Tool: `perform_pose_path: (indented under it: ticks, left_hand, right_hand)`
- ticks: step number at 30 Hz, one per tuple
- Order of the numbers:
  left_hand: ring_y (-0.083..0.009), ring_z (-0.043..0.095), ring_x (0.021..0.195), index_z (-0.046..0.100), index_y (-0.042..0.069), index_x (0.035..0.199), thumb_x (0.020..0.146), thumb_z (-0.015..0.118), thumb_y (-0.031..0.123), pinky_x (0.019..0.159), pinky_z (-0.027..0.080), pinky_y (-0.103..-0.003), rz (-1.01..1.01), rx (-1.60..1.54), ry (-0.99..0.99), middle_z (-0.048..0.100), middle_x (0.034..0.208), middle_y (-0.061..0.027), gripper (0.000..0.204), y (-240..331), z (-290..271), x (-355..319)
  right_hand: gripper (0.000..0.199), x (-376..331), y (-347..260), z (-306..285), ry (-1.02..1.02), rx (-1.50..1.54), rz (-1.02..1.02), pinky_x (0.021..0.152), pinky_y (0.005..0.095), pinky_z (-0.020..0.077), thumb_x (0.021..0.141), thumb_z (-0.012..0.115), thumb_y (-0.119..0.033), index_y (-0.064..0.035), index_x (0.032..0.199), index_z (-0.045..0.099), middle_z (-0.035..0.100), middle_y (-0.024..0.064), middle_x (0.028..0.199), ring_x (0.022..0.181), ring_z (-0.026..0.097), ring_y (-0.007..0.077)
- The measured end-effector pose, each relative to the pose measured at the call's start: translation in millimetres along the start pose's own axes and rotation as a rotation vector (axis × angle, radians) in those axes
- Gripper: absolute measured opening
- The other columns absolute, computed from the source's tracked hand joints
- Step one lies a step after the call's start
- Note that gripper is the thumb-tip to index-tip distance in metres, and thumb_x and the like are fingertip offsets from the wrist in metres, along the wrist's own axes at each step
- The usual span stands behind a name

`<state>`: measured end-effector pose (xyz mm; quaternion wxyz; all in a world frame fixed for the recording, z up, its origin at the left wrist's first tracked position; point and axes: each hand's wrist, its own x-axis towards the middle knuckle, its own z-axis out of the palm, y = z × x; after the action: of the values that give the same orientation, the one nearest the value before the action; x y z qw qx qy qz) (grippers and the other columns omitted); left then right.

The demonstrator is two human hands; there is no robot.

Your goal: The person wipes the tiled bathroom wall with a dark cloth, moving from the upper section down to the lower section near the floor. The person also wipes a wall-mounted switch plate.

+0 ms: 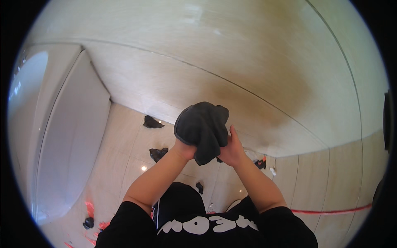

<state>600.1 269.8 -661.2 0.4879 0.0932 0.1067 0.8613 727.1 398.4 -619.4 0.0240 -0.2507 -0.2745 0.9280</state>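
Note:
A dark grey cloth is bunched up in front of me, with a stitched edge along its left side and a fold hanging down between my hands. My left hand holds it from below on the left, its fingers mostly hidden under the fabric. On the right side, my right hand grips the cloth, with one digit sticking up apart from it and the other fingers largely covered.
To the left stands a white bathtub. A beige tiled wall rises ahead. Black scraps and a dark crumpled piece lie on the tiled floor, with red strips at lower left. A red hose-like line runs along the right.

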Motion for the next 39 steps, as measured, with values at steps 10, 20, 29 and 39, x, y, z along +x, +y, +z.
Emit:
perform_pose_path:
  ticks: [10, 20, 29, 39]
  left_hand:
    - [-0.0224, 0.056, 0.12, 0.047, 0.007, 0.135, 0.095, 0.056, 0.023, 0.103, 0.046, -0.04, -0.571, 0.17, 0.22, 0.054, 0.134, -0.01, 0.045, -91.3, 58.1, -6.0]
    - [-0.0277, 0.046, 0.131, 0.036, 0.008, 0.146, 0.084, 0.068, 0.03, 0.109, 0.037, -0.043, -0.654, 1.02, -0.291, 0.047, 0.143, -0.0133, 0.073, -140.2, 128.0, 2.3]
    - [-0.0193, 0.046, 0.126, 0.034, 0.005, 0.146, 0.079, 0.077, 0.041, 0.106, 0.037, -0.035, -1.173, 0.781, -0.133, 0.047, 0.14, -0.0063, 0.087, -187.3, 258.7, 5.8]
    - [-0.0194, 0.058, 0.113, 0.053, 0.0, 0.128, 0.087, 0.067, 0.004, 0.101, 0.044, -0.036, -0.911, 0.936, -0.253, 0.061, 0.123, -0.0085, 0.043, -276.3, 498.7, 41.4]
  right_hand:
    - [0.024, -68.6, -55.8, -98.5, 0.409, -0.163, -0.408, 0.083, 0.0356, 0.0534, 0.095, 0.053, -0.018, -0.0021, 0.112, 0.059, 0.066, 0.0093, 0.103, 0.093, 0.064, 0.0198]
    - [0.03, -143.5, -130.2, -117.5, -0.091, 0.119, -0.273, 0.087, 0.0347, 0.0548, 0.093, 0.054, -0.011, -0.0003, 0.121, 0.056, 0.066, 0.0137, 0.109, 0.097, 0.066, 0.0224]
    - [0.044, -319.8, -212.6, -45.3, -0.102, -0.067, -0.029, 0.089, 0.0301, 0.0504, 0.09, 0.056, -0.015, -0.005, 0.133, 0.049, 0.06, 0.0071, 0.118, 0.103, 0.06, 0.0142]
    - [0.034, -513.9, -296.4, -4.2, 0.593, -0.214, -0.428, 0.08, 0.0279, 0.0496, 0.084, 0.062, -0.014, -0.0035, 0.116, 0.062, 0.066, 0.0062, 0.098, 0.091, 0.061, 0.0143]
